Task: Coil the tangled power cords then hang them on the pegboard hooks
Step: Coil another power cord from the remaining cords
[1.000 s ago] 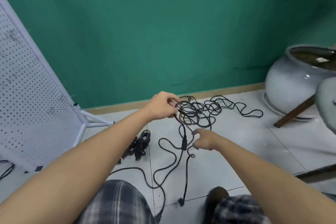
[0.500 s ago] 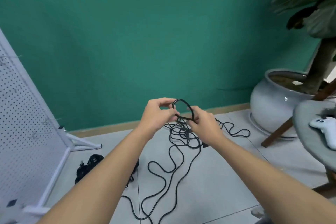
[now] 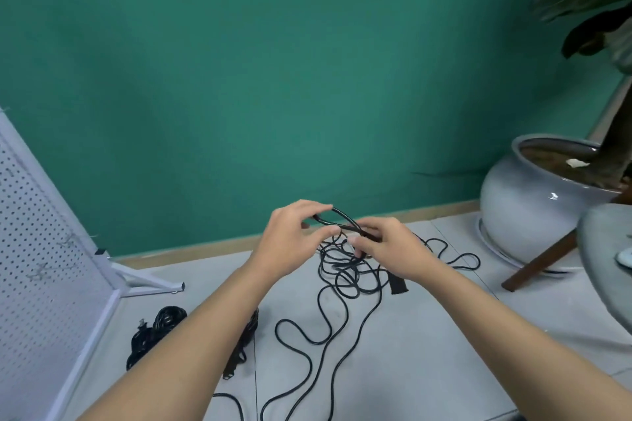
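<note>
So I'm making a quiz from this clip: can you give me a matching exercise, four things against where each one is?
Things:
1. loose cord
2. bundled cord
3. pegboard
4. plant pot

Places:
A. far left, leaning on its white frame
B. on the floor beside the pegboard's foot
C. far right, by the green wall
D. its upper loop pinched between the left hand and right hand, the rest trailing on the floor

Pairs: 1-D, 2-B, 3-A, 4-C
</note>
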